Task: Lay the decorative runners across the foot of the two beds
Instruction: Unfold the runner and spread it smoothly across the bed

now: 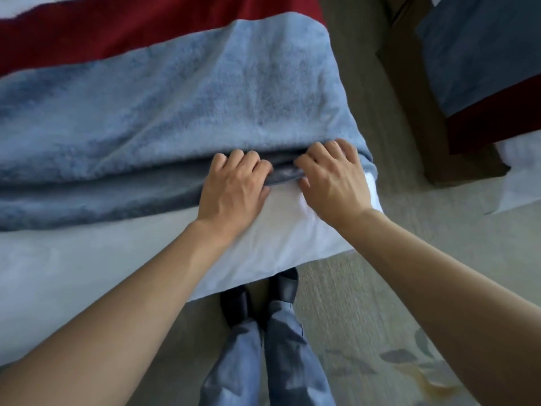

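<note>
Grip, left: left hand (234,186) with fingers curled over the near folded edge of the blue runner (164,112), pinching it.
Grip, right: right hand (333,180) just beside it, fingers curled on the same edge, thumb under the fold.
Runner position: across the bed (87,259), near its right corner; far edge borders a red runner (131,30).
Bedding: white sheet exposed along the bed's near edge.
Second bed (515,177): upper right, blue and red fabric on it.
Floor: carpet (351,317), dark shoes (257,294) by the bed's edge.
</note>
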